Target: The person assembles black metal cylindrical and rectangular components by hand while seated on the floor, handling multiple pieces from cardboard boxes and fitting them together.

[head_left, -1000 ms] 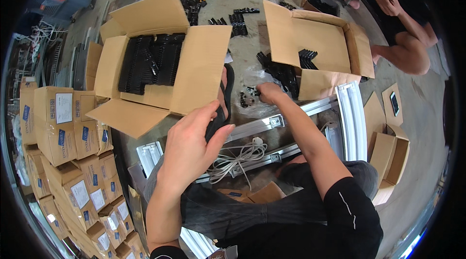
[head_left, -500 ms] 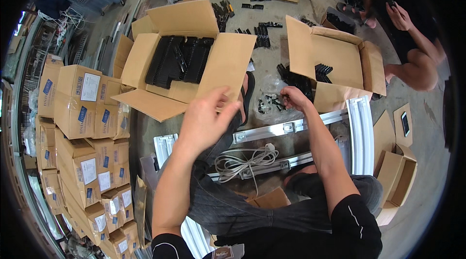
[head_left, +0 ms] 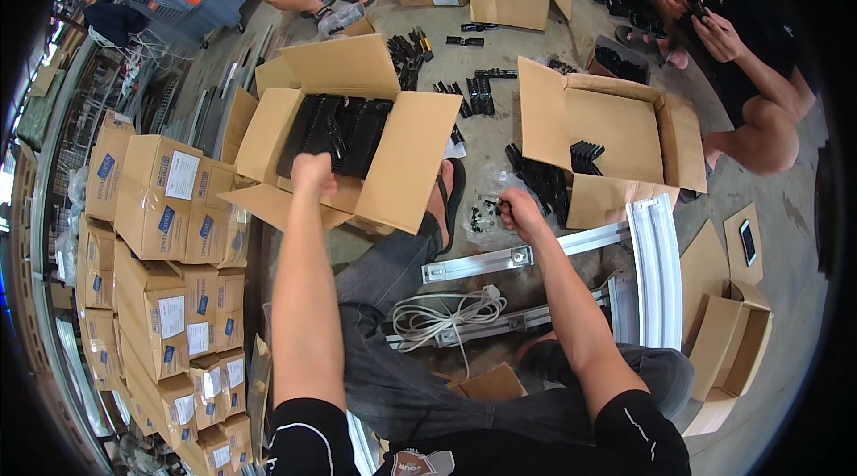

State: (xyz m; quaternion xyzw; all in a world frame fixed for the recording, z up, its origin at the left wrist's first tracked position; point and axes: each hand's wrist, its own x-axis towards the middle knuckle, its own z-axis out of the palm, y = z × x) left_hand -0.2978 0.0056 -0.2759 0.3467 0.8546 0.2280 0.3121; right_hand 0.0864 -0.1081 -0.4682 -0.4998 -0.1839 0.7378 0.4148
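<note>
My left hand (head_left: 312,175) is at the near side of an open cardboard box (head_left: 418,154), fingers curled, with anything in them hidden. Black ribbed plastic parts (head_left: 308,128) are stacked in rows inside that box, with a few loose ones on top. My right hand (head_left: 521,211) is closed beside a clear plastic bag (head_left: 494,183) on the floor; whatever its fingers pinch is too small to make out. Small black and metallic pieces (head_left: 483,214) lie on the bag, just left of that hand.
A second open box (head_left: 616,119) stands right, holding a few black parts (head_left: 586,156). Aluminium rails (head_left: 656,271) and a coiled pale cable (head_left: 446,315) lie near my legs. Stacked cartons (head_left: 156,195) rise at left. Two people crouch ahead. A phone (head_left: 747,242) lies on cardboard at right.
My left hand has moved forward and left, from the box's right flap to its near side. My right hand stays by the small pieces. The view has tilted slightly up.
</note>
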